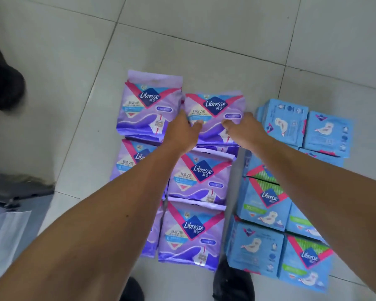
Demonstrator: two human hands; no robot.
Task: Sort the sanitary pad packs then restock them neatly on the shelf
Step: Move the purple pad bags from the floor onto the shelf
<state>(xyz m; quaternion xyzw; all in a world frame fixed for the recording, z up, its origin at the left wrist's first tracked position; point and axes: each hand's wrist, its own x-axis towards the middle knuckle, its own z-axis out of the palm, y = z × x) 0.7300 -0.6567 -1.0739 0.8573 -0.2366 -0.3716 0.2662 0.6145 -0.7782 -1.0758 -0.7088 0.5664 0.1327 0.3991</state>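
Head view: the left hand (182, 129) and right hand (243, 127) grasp the two sides of one purple pack (214, 114) at the far end of the purple group (195, 187) on the floor (204, 40). The blue packs (269, 203) lie grouped just beside it. Sorting appears near complete. No shelf is visible, so restocking remains.

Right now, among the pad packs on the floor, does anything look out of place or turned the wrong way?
The colours are sorted: purple packs left, blue packs right. Some blue packs lie back side up, such as the near one and the two far ones, while the others show the Libresse logo. The far purple pack, held by both hands, sits slightly askew.
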